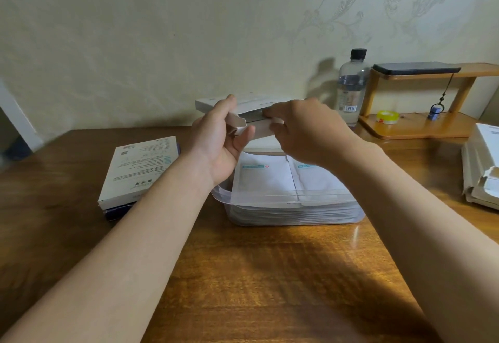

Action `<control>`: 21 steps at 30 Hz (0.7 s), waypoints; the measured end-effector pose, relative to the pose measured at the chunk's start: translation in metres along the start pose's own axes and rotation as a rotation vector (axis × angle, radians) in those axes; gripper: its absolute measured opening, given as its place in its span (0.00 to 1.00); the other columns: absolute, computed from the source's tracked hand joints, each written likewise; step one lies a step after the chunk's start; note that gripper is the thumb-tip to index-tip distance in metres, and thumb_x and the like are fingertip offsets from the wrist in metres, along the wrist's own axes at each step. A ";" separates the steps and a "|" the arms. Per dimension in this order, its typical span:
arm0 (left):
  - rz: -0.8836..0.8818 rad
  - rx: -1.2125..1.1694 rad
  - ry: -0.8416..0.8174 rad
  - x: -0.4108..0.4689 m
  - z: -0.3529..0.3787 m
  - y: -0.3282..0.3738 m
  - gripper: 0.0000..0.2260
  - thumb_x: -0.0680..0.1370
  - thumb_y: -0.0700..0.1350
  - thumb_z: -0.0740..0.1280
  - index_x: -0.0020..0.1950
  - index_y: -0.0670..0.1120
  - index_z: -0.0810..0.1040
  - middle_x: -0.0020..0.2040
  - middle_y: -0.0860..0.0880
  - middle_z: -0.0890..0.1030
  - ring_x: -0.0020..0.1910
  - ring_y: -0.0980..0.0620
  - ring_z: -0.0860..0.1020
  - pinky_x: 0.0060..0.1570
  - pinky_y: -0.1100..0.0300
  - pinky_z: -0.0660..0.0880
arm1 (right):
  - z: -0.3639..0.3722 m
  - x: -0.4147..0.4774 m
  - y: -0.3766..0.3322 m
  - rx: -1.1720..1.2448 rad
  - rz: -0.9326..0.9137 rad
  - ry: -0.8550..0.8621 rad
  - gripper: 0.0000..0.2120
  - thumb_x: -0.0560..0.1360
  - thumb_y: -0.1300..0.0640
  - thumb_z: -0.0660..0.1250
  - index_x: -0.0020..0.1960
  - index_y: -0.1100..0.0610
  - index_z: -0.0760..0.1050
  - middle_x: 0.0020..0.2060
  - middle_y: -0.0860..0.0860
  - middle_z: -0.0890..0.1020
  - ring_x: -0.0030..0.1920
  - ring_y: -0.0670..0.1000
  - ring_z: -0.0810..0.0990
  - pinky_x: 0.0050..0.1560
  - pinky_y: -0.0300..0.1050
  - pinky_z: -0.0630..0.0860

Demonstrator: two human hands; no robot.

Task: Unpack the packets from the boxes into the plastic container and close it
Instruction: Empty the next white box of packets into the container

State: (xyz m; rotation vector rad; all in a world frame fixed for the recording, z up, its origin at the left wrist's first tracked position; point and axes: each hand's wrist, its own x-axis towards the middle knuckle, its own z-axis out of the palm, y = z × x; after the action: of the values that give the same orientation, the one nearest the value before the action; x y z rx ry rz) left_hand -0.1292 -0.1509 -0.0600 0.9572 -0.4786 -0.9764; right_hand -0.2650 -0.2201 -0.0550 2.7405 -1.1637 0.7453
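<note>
Head view, left hand (216, 140) fingers clamped on white box (209, 104), right hand (305, 132) fingers pinching its open flap (260, 128)

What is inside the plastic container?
Stacked white packets, two side by side on top. The left hand, right hand and box hide the plastic container's far end.

One container (318, 197), two top packets (266, 178), one bottle (351, 86), one tape roll (388, 117)

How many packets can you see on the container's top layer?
2: left packet and right packet, side by side in the plastic container. More are stacked beneath, too thin to count.
</note>
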 end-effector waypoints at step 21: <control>-0.028 -0.114 0.044 0.013 -0.004 0.000 0.09 0.81 0.43 0.69 0.42 0.44 0.75 0.24 0.51 0.72 0.22 0.56 0.74 0.23 0.67 0.75 | -0.013 0.007 0.016 0.634 0.058 0.696 0.04 0.78 0.52 0.68 0.46 0.52 0.77 0.44 0.46 0.72 0.48 0.48 0.76 0.45 0.27 0.68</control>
State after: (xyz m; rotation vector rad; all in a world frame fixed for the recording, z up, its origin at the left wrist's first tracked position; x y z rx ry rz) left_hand -0.1198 -0.1600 -0.0627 0.8823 -0.3698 -0.9954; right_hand -0.2771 -0.2324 -0.0422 2.4323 -0.9413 2.1533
